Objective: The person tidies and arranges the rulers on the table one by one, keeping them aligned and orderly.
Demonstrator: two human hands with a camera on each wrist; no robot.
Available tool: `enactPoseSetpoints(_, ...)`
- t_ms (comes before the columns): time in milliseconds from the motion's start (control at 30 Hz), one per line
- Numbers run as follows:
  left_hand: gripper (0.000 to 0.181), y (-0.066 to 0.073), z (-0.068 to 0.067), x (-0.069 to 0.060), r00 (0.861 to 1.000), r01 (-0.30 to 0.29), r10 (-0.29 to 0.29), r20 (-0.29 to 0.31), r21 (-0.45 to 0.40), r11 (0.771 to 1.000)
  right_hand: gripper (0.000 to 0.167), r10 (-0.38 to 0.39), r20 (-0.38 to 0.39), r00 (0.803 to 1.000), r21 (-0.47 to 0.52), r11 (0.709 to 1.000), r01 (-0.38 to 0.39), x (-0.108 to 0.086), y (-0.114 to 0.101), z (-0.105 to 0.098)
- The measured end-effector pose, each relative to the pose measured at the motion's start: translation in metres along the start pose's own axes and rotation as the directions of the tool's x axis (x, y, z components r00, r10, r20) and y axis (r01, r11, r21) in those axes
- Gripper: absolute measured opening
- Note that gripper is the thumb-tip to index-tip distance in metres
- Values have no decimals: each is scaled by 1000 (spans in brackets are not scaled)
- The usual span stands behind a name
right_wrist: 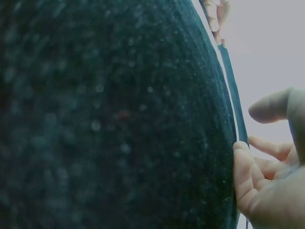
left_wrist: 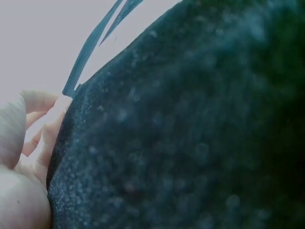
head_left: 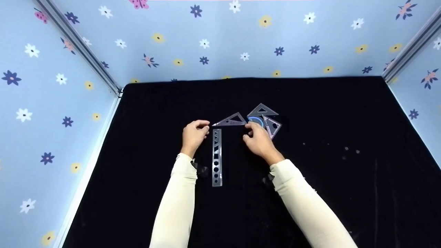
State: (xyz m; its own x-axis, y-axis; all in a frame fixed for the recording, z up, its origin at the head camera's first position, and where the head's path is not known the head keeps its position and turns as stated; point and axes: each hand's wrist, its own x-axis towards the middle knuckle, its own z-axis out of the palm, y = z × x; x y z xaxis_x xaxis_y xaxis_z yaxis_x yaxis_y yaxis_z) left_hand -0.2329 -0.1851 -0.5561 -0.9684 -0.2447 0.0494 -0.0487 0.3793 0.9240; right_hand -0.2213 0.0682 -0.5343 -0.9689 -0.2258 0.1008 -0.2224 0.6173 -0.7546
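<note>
A clear set square (head_left: 225, 122) with a triangular cutout lies on the black cloth, its long edge running left to right. Close to its pointed left end is my left hand (head_left: 195, 136), fingers bent loosely; in the left wrist view a fingertip (left_wrist: 64, 101) meets the end of the strip-like edge. My right hand (head_left: 259, 139) touches the right end of the set square with its fingertips, the thumb (right_wrist: 269, 107) standing apart in the right wrist view. Below the set square lies a clear ruler (head_left: 217, 158) with a row of shaped cutouts, pointing toward me.
Beyond my right hand lie a second set square (head_left: 262, 110), a third one (head_left: 274, 126) and a blue-marked protractor (head_left: 256, 120), partly hidden by the hand. Flower-patterned panels (head_left: 220, 51) border the black cloth (head_left: 327, 193) at the back and sides.
</note>
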Motion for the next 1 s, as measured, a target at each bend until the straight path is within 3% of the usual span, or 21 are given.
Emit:
enactPoseSetpoints(233, 15, 0, 0, 0, 1000, -7, 7, -8, -3, 1000, 38, 7, 1, 1000, 1, 1000, -7, -1, 1, 0)
enactPoseSetpoints(633, 19, 1, 0, -1, 1000, 4, -3, 8, -81, 997, 38, 28, -4, 1000, 50, 998, -28, -3, 0, 0)
enactPoseSetpoints(1000, 20, 2, -1, -3, 1000, 10, -9, 11, -69, 998, 38, 55, 14, 998, 97, 994, -56, -3, 3, 1)
